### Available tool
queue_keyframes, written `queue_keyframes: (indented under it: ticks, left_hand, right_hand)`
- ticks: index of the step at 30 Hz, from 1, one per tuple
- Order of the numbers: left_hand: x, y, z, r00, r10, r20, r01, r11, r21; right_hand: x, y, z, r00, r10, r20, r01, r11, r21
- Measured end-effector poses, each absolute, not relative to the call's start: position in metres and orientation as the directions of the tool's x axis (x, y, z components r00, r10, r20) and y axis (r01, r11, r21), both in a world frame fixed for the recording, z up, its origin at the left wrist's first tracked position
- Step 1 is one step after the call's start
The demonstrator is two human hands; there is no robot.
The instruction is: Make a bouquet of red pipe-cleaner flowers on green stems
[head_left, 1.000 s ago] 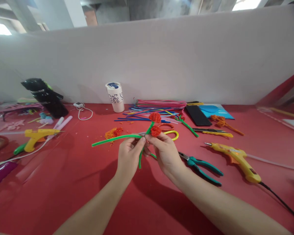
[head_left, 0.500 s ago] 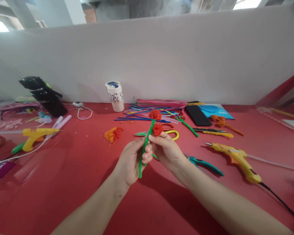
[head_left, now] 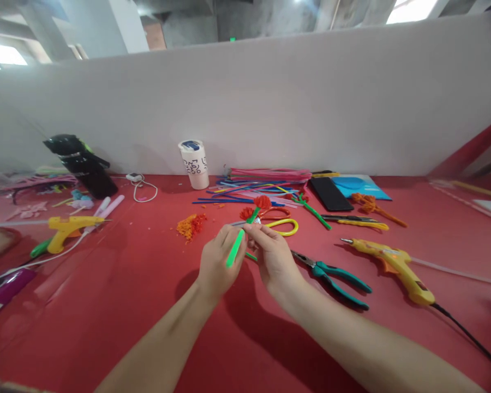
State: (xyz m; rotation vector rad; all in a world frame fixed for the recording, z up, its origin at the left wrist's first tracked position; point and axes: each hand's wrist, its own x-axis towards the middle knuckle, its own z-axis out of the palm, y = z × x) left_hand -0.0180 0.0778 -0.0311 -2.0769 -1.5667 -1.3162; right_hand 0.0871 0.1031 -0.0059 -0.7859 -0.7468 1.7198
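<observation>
My left hand and my right hand meet above the red table, both pinching a green pipe-cleaner stem. The stem tilts away from me and carries two red fuzzy flower heads at its far end. The fingers of each hand are closed round the stem, the left lower down, the right just below the flowers. A second green strand pokes out under my right hand.
Teal-handled pliers lie right of my right hand, a yellow glue gun further right. Another yellow glue gun lies at left. Loose pipe cleaners, scissors, orange fluff, a white cup, a phone sit behind.
The long green strand that stuck out left is now wound along the stem. The flower stem has tipped from upright to leaning away, and both hands have lowered slightly.
</observation>
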Motion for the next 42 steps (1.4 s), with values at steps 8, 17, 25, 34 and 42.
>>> queue_keyframes:
  ticks: [8,17,25,34,42]
  left_hand:
    - [-0.008,0.073,-0.010,-0.329,0.923,0.202,0.110,-0.175,0.978]
    - [-0.014,0.080,-0.009,0.073,0.980,-0.185,-0.567,0.193,0.801]
    - [-0.010,0.075,-0.017,-0.378,0.885,0.273,0.278,-0.173,0.945]
    - [-0.008,0.071,-0.014,-0.298,0.854,0.427,0.443,-0.272,0.854]
    - [-0.018,0.077,0.001,0.033,0.987,-0.160,-0.504,0.155,0.849]
  right_hand:
    - [0.091,0.104,-0.001,-0.331,0.943,-0.031,-0.569,-0.225,-0.791]
    - [0.097,0.119,-0.005,-0.576,0.818,0.019,-0.490,-0.326,-0.808]
    - [0.089,0.112,-0.008,-0.316,0.948,0.034,-0.458,-0.121,-0.881]
    - [0.090,0.108,-0.005,-0.226,0.969,0.098,-0.431,-0.010,-0.902]
    - [0.099,0.118,-0.005,-0.530,0.830,0.173,-0.500,-0.141,-0.855]
